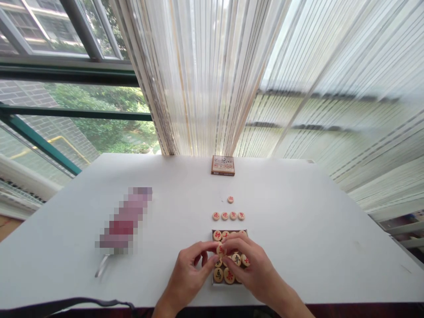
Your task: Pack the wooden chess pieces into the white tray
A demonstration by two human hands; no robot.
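Note:
Above a shallow tray (213,282) of round Chinese chess pieces, my left hand (188,271) and my right hand (250,265) meet. Both pinch one red-lettered chess piece (221,250) between thumbs and fingertips, its face turned up. Below it in the tray lie a black-lettered piece (217,275) and a red-lettered piece (229,276). Part of the tray and several pieces are covered by my right hand. Just beyond the tray, several red pieces stand in a row, among them a piece (216,216) at the left end. Farther back sits a single red piece (230,199).
A flat printed box (223,165) lies near the far edge of the white table (281,198). To the left is a blurred-out purple and red object (124,221). Strip curtains (205,79) hang behind the table, with an open window at the left. A dark strap (82,302) crosses the lower left.

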